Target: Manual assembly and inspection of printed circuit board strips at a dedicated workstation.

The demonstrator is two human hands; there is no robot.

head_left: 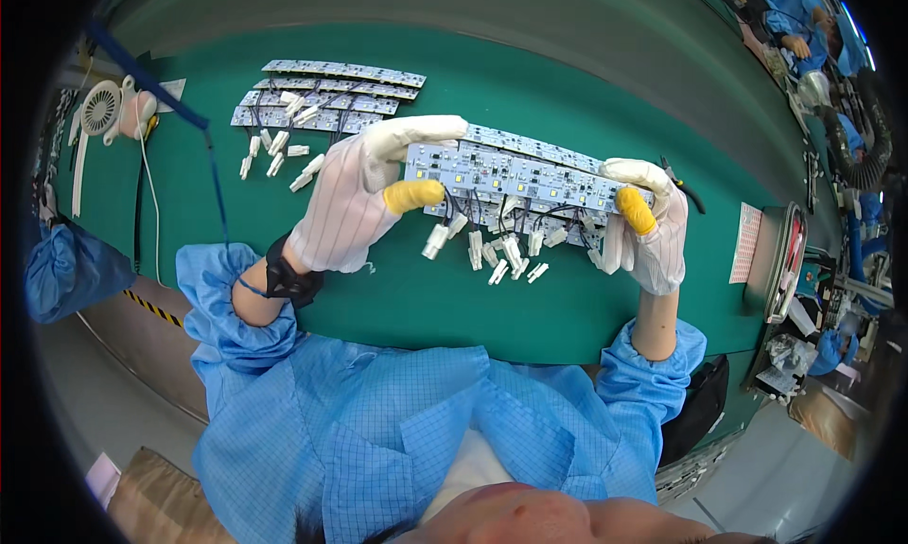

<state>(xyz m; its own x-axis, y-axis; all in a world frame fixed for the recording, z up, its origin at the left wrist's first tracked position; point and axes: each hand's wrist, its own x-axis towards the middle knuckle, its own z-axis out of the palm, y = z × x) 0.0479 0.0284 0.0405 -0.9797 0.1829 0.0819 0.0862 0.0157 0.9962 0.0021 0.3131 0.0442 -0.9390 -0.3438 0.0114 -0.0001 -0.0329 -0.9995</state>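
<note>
Between my two gloved hands is a long white LED circuit board [515, 177], gripped at both ends. My left hand [364, 184], in a striped white glove with a yellow thumb cover, closes on its left end. At the other end my right hand [648, 218], gloved likewise, pinches the board with its yellow-covered thumb on the face. More LED boards [539, 145] lie right behind and beneath it; whether they are held too, I cannot tell. Dark wires with white connectors [512, 251] hang below. A black strap [286, 274] circles my left wrist.
Several more LED boards [331, 85] with connectors lie at the far left of the green mat [426, 312]. A small white fan [102, 109] stands at the left. Dark-handled pliers [689, 192], a pink label sheet [746, 243] and a metal tray [783, 265] are at the right. A co-worker [804, 24] sits far right.
</note>
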